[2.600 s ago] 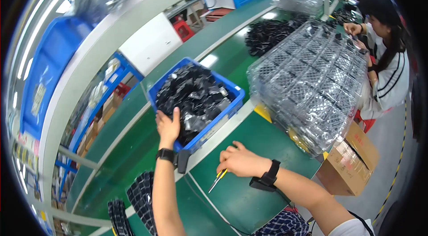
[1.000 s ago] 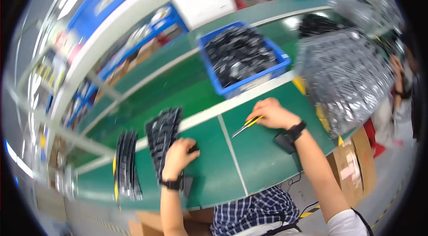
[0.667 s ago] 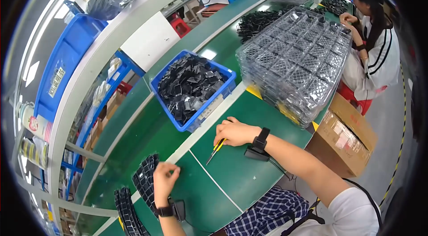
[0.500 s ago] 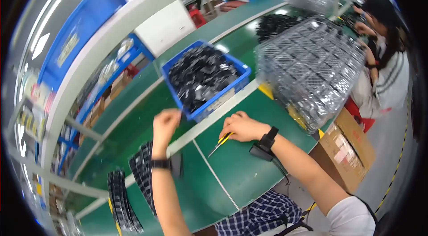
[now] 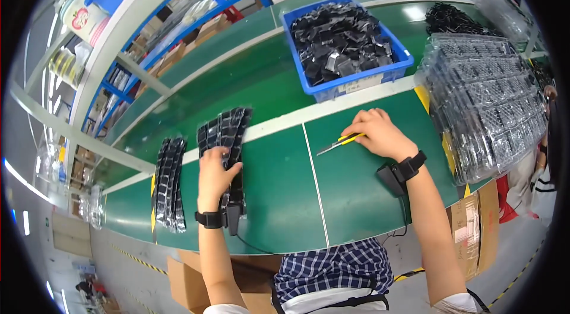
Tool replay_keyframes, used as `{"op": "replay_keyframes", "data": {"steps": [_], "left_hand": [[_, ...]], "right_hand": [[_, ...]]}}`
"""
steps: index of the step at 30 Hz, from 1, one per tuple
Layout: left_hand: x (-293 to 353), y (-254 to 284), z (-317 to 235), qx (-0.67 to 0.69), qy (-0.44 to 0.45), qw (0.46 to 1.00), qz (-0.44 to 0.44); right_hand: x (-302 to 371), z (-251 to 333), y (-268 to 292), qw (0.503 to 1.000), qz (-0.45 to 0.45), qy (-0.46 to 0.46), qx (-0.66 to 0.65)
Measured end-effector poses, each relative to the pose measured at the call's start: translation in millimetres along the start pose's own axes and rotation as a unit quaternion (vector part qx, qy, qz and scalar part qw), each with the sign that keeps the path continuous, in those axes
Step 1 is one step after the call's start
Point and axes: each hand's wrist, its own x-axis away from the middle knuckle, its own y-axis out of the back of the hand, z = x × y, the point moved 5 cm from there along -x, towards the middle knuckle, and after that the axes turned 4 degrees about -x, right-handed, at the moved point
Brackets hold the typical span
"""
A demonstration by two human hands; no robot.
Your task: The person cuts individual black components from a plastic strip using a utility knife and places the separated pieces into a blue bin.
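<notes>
Counting clock hours from the middle of my view, my left hand [image 5: 215, 174] is lying at 8 o'clock over a stack of black segmented strips [image 5: 222, 127], its thumb spreading away from the fingers; I cannot tell how firmly it is touching them. That stack is fanning out toward 9 o'clock on the green desk [image 5: 273, 213]. Just left of it, another bundle of strips [image 5: 170, 183] is lying apart. At 3 o'clock my right hand [image 5: 380, 133] is pinching a slim yellow-handled tool [image 5: 341, 143], whose metal tip is pointing toward 9. A blue bin [image 5: 332, 89] is sitting at 1 o'clock, holding black pieces [image 5: 341, 41]. Clear plastic trays [image 5: 487, 106] are standing stacked beyond my right hand.
</notes>
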Motion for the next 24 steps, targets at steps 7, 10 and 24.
{"op": "replay_keyframes", "data": {"steps": [7,10,24], "left_hand": [[16.7,-12.2,34.6,-0.013,0.043,0.999,-0.024],[12.4,-19.9,42.4,0.105,0.106,0.988,0.034],[26.2,-1.1,24.8,0.042,0.084,0.996,0.001]], "right_hand": [[2.1,-1.4,1.9,1.0,0.002,-0.004,0.015],[0.7,-1.8,-1.0,1.0,0.013,-0.02,0.01],[-1.2,-0.8,1.4,1.0,0.006,-0.01,0.012]]}}
